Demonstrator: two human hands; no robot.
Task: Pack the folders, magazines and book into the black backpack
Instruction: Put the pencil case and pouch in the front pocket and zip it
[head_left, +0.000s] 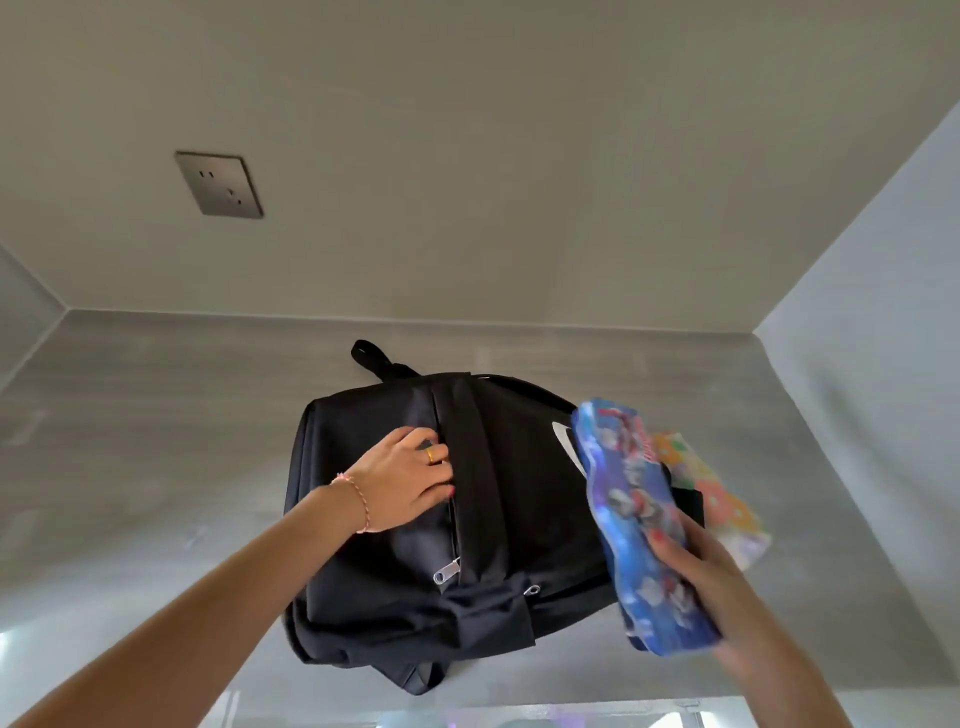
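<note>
I observe the black backpack (415, 525) lying on the grey counter (156, 441). The left hand (402, 480) rests at its zipper opening, fingers curled into the gap. The right hand (696, 577) clamps a blue magazine (636, 519), held tilted beside the backpack; a floral-patterned item (722, 504) lies behind it.

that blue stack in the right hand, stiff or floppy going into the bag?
Likely floppy: the blue stack shows a wavy edge while the right hand pinches one end. The glossy covers may slide apart. The black backpack looks soft, so its opening may collapse.
</note>
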